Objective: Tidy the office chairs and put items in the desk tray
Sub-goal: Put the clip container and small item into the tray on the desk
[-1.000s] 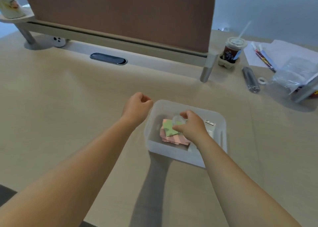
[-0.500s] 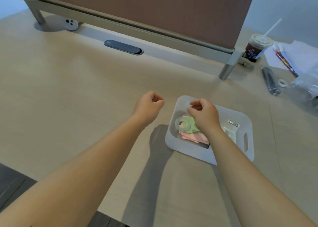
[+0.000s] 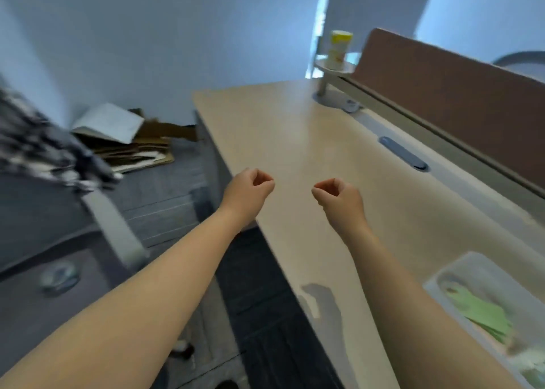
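Chair (image 3: 112, 229) at nine o'clock, blurred; likely heavy but rolling.
Both grips, left (image 3: 250, 191) and right (image 3: 339, 199), curled closed, empty; I'd take its backrest.

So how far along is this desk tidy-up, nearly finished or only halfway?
Roughly halfway, I'd guess. The tray at the desk's near right already holds green paper. Both the left hand and right hand are curled and carrying nothing. To the left, a blurred chair stands away from the desk, seemingly not yet tidied.

The tray (image 3: 436, 282) sits on the desk (image 3: 309, 140) at right; cardboard (image 3: 132, 149) lies on the floor left.
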Available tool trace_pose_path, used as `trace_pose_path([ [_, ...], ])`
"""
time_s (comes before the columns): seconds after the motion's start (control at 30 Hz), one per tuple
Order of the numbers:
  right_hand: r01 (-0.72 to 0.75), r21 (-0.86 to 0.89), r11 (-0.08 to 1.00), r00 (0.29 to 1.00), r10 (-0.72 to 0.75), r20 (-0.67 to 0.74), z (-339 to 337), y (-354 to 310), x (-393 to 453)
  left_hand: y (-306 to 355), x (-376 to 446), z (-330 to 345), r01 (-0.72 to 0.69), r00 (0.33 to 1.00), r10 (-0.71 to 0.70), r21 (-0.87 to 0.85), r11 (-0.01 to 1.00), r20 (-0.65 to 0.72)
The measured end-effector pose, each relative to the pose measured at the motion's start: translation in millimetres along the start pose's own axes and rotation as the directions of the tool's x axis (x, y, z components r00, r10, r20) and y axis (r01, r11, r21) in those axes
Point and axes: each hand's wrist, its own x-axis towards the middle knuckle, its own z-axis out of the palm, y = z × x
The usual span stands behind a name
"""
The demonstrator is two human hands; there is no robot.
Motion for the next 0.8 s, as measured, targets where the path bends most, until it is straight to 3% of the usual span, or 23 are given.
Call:
trace_pose_path([
  [0.17,0.113,0.007,0.994,0.958,-0.111,0.263,116,-56,-22,-45,-44,-127,0.153,0.941,-0.155,-0.029,0.988,-0.302],
  [0.37,0.198,-0.036,0.980,0.825,-0.147,0.546,260,-100,-67,-121,-102,-255,0.296,0.780,-0.312,-0.120,0.948,-0.542],
  [0.53,0.169,-0.072,0.983,0.776,-0.088,0.624,368,-100,-91,-199,-123,-331,0.429,0.663,-0.451,-0.191,0.883,-0.598],
  [0.8,0.068,-0.199,0.978,0.759,0.079,0.646,531,-57,-98,-348,-116,-410,0.631,0.589,-0.628,-0.196,0.751,-0.509],
])
